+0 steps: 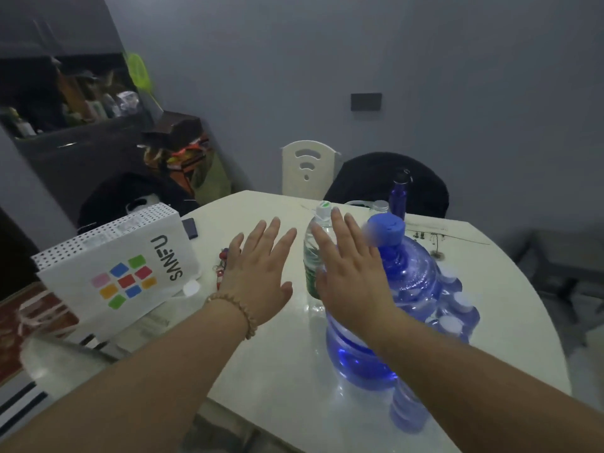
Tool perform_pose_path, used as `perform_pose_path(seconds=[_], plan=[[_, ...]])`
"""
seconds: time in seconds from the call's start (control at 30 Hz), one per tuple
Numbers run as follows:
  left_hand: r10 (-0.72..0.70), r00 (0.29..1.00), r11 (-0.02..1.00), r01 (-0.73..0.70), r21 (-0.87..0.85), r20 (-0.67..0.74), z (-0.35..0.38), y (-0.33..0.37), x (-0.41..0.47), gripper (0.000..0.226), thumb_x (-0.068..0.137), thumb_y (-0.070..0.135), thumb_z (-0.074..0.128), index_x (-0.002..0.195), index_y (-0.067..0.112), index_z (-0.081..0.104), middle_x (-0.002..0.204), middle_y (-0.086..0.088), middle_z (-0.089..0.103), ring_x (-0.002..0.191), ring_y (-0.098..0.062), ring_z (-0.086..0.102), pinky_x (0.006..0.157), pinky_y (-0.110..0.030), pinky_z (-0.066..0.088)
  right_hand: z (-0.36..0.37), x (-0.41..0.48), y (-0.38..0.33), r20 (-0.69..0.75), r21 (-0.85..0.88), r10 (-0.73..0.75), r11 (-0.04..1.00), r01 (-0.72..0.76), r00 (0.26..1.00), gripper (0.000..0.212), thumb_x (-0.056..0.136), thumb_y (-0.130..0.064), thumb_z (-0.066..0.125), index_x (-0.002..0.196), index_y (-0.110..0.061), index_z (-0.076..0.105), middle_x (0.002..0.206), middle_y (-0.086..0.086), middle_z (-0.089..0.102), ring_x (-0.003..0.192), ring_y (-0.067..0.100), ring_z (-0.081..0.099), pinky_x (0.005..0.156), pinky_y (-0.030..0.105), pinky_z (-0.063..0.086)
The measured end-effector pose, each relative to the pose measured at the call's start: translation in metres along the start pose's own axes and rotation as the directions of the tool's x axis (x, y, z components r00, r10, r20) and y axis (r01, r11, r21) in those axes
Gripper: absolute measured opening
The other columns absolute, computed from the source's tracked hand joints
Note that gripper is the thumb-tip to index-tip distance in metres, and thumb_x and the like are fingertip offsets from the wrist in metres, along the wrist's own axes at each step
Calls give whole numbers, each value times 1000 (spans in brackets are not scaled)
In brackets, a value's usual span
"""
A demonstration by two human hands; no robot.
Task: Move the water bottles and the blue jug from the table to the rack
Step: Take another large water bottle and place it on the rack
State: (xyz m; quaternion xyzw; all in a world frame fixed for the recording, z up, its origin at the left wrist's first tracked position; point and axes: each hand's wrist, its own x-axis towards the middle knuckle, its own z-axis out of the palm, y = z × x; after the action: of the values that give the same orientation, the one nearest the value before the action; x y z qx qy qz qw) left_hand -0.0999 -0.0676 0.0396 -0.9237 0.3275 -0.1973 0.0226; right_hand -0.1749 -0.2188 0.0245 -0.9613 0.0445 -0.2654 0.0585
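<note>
While both hands hover flat and open above the white bench [271,354], nothing is gripped yet. Seen from the head camera, the left hand [261,273] floats palm down over bare benchtop, a bead bracelet [233,310] on its wrist. The right hand [349,273], fingers spread, hangs in front of a clear water bottle [313,253] with a white cap, and just left of the blue jug [402,289], which stands upright with a blue lid. Small capped bottles [457,308] crowd the jug's far side, and another bottle [407,410] stands close to the near edge of the bench. A dark blue flask [399,194] stands further back. The rack cannot be identified with certainty; a cluttered shelf [65,103] shows at the far left.

The risks, as a judgement: the jug looks full and heavy, so a one-handed lift by the neck could slip or tip it. Reaching for it may knock the tall clear bottle or topple the small ones packed beside it. The bottle by the edge could be swept off by a forearm. A white box [114,273] crowds the left side.
</note>
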Motion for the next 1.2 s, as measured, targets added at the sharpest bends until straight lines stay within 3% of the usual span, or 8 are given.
perform_pose_path(seconds=[0.13, 0.37, 0.53, 0.73, 0.87, 0.93, 1.03, 1.2], plan=[[45, 998, 999, -45, -12, -42, 21, -35, 49, 80, 87, 55, 45, 144, 33, -6, 158, -1, -6, 143, -26, -5, 113, -48, -1, 28, 54, -3, 0, -78, 65, 995, -65, 998, 68, 98, -27, 42, 148, -29, -4, 158, 6, -13, 143, 27, -15, 106, 38, -19], [261, 965, 952, -264, -155, -36, 100, -76, 98, 81, 87, 53, 48, 145, 31, -4, 158, -1, -5, 143, -24, -6, 113, -46, -4, 83, 125, -19, 42, -303, 357, 894, -329, 933, 71, 96, -40, 43, 149, -23, -1, 159, 12, -5, 144, 37, -4, 116, 51, 6], [401, 913, 864, -403, -301, -70, 136, -79, 126, 86, 84, 56, 51, 147, 27, -1, 158, -1, -2, 143, -21, -4, 114, -44, 2, 90, 132, -27, 182, -519, 267, 844, -138, 946, 57, 94, -38, 50, 143, -17, 30, 150, 10, 28, 142, 36, 10, 115, 55, 8], [529, 846, 566, -408, -716, -63, 139, -53, 164, 113, 61, 51, 80, 147, 29, 10, 156, 1, 15, 142, -19, 12, 116, -38, 16, 95, 104, -39, 180, -480, 320, 854, -201, 930, 59, 90, -27, 61, 139, -12, 31, 155, 17, 16, 143, 39, 1, 117, 53, 9], [492, 861, 301, -302, -905, -124, 142, -36, 156, 79, 70, 15, 72, 138, 22, 31, 136, -5, 47, 122, -21, 46, 97, -20, 36, 93, 87, -51, 157, -346, 367, 890, -297, 917, 51, 92, -11, 51, 138, -10, 30, 157, 14, 9, 144, 38, -1, 113, 50, 26], [410, 896, 296, -306, -905, -169, 147, -33, 145, 63, 73, 15, 70, 129, 22, 40, 124, -8, 52, 112, -26, 51, 93, -28, 43, 87, 73, -64, 96, -324, 358, 894, -311, 929, 46, 88, -10, 54, 132, -9, 40, 155, 16, 21, 141, 40, 15, 109, 52, 32], [363, 906, 402, -362, -841, -217, 150, -37, 125, 56, 75, 38, 69, 124, 32, 43, 114, -3, 50, 99, -20, 47, 88, -33, 46, 77, 56, -85, -40, -389, 333, 863, -322, 942, 35, 83, -21, 63, 115, -16, 49, 146, 15, 40, 134, 42, 33, 105, 56, 32], [440, 874, 403, -397, -825, -206, 140, -44, 70, 63, 71, 39, 77, 121, 37, 40, 118, 2, 35, 103, -10, 43, 80, -20, 47, 66, 22, -111, 2, -384, 296, 882, -272, 955, 51, 85, -24, 63, 131, -20, 41, 148, 15, 37, 136, 42, 30, 106, 57, 27]])
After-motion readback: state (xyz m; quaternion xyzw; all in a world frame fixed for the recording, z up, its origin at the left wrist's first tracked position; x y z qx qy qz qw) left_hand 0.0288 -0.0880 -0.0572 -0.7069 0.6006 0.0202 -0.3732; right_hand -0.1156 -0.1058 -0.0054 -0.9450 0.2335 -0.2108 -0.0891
